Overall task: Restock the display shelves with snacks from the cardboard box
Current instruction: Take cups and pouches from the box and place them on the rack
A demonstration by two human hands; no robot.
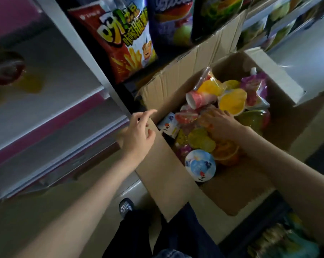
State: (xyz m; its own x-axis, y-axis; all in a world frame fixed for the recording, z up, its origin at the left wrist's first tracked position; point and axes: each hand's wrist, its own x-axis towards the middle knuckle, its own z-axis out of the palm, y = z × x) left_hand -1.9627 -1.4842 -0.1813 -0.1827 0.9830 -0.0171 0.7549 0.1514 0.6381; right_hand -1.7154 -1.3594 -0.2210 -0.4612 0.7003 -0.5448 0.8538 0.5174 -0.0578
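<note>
Right hand (219,123) among snacks (201,139) in cardboard box (168,185)

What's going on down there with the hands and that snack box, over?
Right hand down in the cardboard box, fingers among the jelly cups. Left hand open, hovering by the box flap. Nothing blocking the shelves.

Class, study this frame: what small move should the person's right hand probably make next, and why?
Probably close its fingers on one cup and lift it: the right hand already lies among the jelly cups in the cardboard box, while the left hand hovers open at the flap.
</note>
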